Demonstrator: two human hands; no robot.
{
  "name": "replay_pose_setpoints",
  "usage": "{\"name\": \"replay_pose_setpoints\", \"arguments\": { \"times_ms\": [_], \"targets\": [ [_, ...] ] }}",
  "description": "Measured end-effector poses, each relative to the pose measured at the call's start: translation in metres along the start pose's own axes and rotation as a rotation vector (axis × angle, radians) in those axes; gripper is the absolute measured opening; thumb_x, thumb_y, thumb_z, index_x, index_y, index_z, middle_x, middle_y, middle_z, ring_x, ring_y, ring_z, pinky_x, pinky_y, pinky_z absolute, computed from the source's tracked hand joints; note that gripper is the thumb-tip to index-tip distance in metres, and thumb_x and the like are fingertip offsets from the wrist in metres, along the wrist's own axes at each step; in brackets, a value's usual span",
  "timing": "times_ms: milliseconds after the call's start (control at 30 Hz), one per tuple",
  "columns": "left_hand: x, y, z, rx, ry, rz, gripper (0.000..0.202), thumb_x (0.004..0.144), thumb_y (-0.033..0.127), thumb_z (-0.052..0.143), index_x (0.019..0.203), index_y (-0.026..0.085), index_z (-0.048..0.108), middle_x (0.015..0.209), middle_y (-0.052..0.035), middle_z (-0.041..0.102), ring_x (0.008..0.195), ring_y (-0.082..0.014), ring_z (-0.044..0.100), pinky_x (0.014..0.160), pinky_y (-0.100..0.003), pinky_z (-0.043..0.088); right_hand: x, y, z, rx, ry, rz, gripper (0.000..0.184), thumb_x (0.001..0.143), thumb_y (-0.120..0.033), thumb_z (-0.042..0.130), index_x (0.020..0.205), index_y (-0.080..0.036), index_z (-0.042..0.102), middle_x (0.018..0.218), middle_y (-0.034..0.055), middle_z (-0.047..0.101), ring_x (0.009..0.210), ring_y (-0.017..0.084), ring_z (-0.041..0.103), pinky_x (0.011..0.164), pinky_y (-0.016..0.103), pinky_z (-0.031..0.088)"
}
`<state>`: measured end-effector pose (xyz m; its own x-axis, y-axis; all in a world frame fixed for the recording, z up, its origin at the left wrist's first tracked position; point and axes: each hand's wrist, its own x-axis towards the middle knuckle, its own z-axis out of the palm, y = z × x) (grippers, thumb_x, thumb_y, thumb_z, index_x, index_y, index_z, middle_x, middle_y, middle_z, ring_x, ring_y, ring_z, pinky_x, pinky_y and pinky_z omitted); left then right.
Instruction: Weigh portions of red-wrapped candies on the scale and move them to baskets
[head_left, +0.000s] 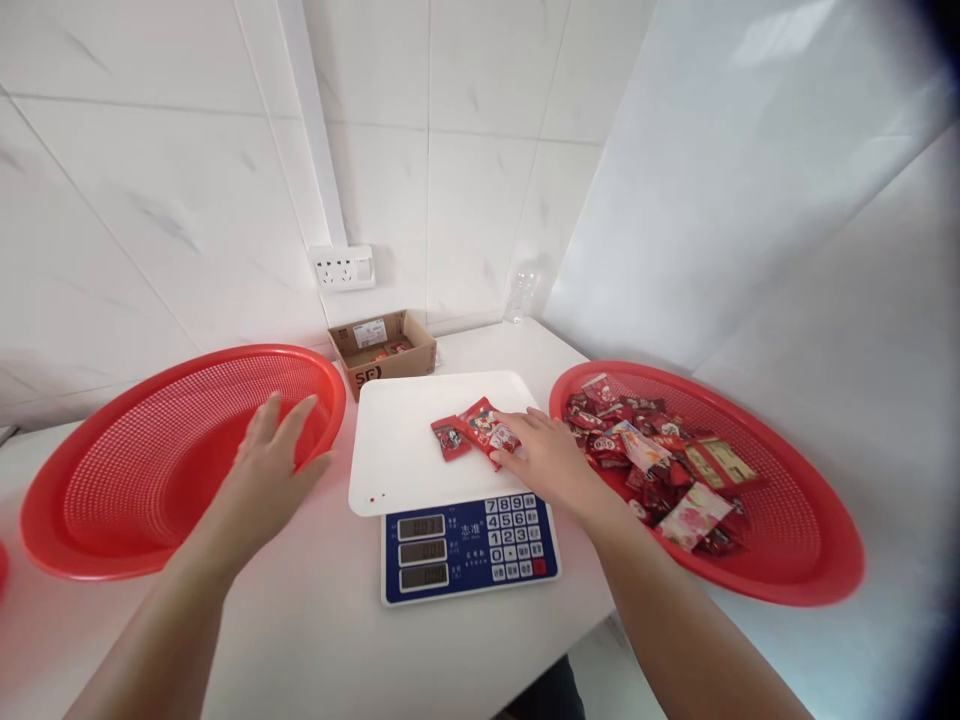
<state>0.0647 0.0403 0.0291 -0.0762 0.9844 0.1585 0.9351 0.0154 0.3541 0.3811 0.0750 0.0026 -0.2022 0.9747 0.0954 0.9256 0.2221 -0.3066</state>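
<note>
A digital scale [469, 545] with a white weighing pan [405, 440] stands in the middle of the table. Two or three red snack packets [469, 430] lie on the pan. My right hand [547, 455] rests on the pan's right side, its fingertips pinched on one red packet. My left hand [274, 460] hovers with fingers spread over the near rim of an empty red mesh basket [150, 470] on the left. It holds nothing. A second red mesh basket [757, 560] on the right holds several red snack packets [660, 460].
A small open cardboard box [382, 350] with a few packets stands behind the scale against the tiled wall. A wall socket [343, 268] is above it. A clear plastic bottle [520, 295] stands in the corner. The table's front edge runs below the scale.
</note>
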Motion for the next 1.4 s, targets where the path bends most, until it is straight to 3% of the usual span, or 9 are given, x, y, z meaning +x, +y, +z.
{"name": "replay_pose_setpoints", "arguments": {
  "times_ms": [167, 267, 400, 500, 667, 800, 1033, 1200, 1400],
  "targets": [
    [0.006, 0.068, 0.033, -0.069, -0.246, 0.295, 0.059, 0.088, 0.044, 0.044, 0.14, 0.02, 0.035, 0.154, -0.0121, 0.025, 0.143, -0.0287, 0.01, 0.113, -0.05, 0.017, -0.004, -0.009, -0.001, 0.017, -0.012, -0.004, 0.047, 0.082, -0.03, 0.059, 0.128, -0.023, 0.052, 0.127, 0.01, 0.057, 0.122, 0.032, 0.047, 0.102, 0.051, 0.03],
    [0.018, 0.095, 0.054, -0.107, -0.321, 0.376, 0.055, 0.087, 0.037, 0.048, 0.137, 0.018, 0.039, 0.149, -0.0145, 0.033, 0.142, -0.0293, 0.017, 0.112, -0.049, 0.02, -0.007, -0.009, -0.002, 0.101, 0.022, 0.036, 0.044, 0.081, -0.023, 0.057, 0.124, -0.024, 0.053, 0.123, 0.0077, 0.056, 0.106, 0.025, 0.057, 0.087, 0.037, 0.043],
    [0.035, 0.11, 0.073, -0.175, -0.297, 0.384, 0.045, 0.084, 0.031, 0.052, 0.126, 0.014, 0.051, 0.133, -0.0173, 0.051, 0.136, -0.0337, 0.028, 0.11, -0.05, 0.02, -0.012, -0.004, -0.004, 0.191, 0.117, 0.069, 0.036, 0.081, -0.017, 0.053, 0.116, -0.025, 0.058, 0.114, 0.0052, 0.057, 0.102, 0.021, 0.058, 0.081, 0.033, 0.045],
    [0.042, 0.112, 0.079, -0.277, -0.274, 0.364, 0.043, 0.078, 0.024, 0.057, 0.12, 0.016, 0.053, 0.116, -0.0143, 0.06, 0.126, -0.0331, 0.04, 0.106, -0.051, 0.025, -0.016, 0.002, -0.004, 0.275, 0.171, 0.067, 0.033, 0.081, -0.016, 0.051, 0.112, -0.023, 0.06, 0.109, 0.006, 0.058, 0.102, 0.02, 0.057, 0.088, 0.036, 0.044],
    [0.038, 0.113, 0.076, -0.574, -0.238, 0.242, 0.038, 0.075, 0.014, 0.054, 0.113, 0.022, 0.054, 0.104, -0.0076, 0.055, 0.097, -0.0235, 0.054, 0.093, -0.045, 0.04, -0.018, 0.004, -0.001, 0.484, 0.289, 0.039, 0.03, 0.079, -0.021, 0.054, 0.108, -0.024, 0.061, 0.109, 0.0061, 0.06, 0.104, 0.021, 0.057, 0.09, 0.038, 0.045],
    [0.027, 0.114, 0.066, -0.925, -0.349, 0.11, 0.037, 0.075, 0.024, 0.059, 0.112, 0.022, 0.05, 0.083, -0.0003, 0.053, 0.077, -0.0158, 0.056, 0.076, -0.037, 0.05, -0.017, 0.0, 0.003, 0.675, 0.334, 0.041, 0.028, 0.078, -0.028, 0.058, 0.105, -0.023, 0.062, 0.112, 0.0063, 0.062, 0.106, 0.021, 0.057, 0.089, 0.037, 0.046],
    [0.01, 0.107, 0.051, -1.335, -0.474, -0.091, 0.043, 0.072, 0.029, 0.068, 0.111, 0.022, 0.051, 0.086, 0.0002, 0.054, 0.076, -0.0113, 0.059, 0.068, -0.028, 0.05, -0.017, -0.005, 0.005, 1.022, 0.255, 0.072, 0.035, 0.076, -0.035, 0.063, 0.108, -0.023, 0.059, 0.116, 0.0066, 0.064, 0.104, 0.021, 0.06, 0.091, 0.037, 0.047],
    [0.003, 0.099, 0.049, -1.424, -0.409, -0.124, 0.038, 0.077, 0.032, 0.063, 0.112, 0.023, 0.053, 0.095, -0.0011, 0.057, 0.088, -0.0143, 0.061, 0.081, -0.035, 0.051, -0.021, -0.008, 0.003, 1.033, 0.258, 0.082, 0.034, 0.074, -0.036, 0.066, 0.105, -0.023, 0.061, 0.116, 0.0065, 0.064, 0.105, 0.021, 0.06, 0.091, 0.037, 0.048],
    [-0.004, 0.086, 0.044, -1.311, -0.163, -0.095, 0.042, 0.071, 0.034, 0.067, 0.108, 0.021, 0.053, 0.087, -0.0006, 0.062, 0.08, -0.0155, 0.062, 0.078, -0.036, 0.052, -0.025, -0.008, 0.002, 1.004, 0.247, 0.092, 0.037, 0.073, -0.041, 0.066, 0.105, -0.023, 0.062, 0.114, 0.0074, 0.065, 0.103, 0.023, 0.061, 0.089, 0.038, 0.049]
  ]
}}
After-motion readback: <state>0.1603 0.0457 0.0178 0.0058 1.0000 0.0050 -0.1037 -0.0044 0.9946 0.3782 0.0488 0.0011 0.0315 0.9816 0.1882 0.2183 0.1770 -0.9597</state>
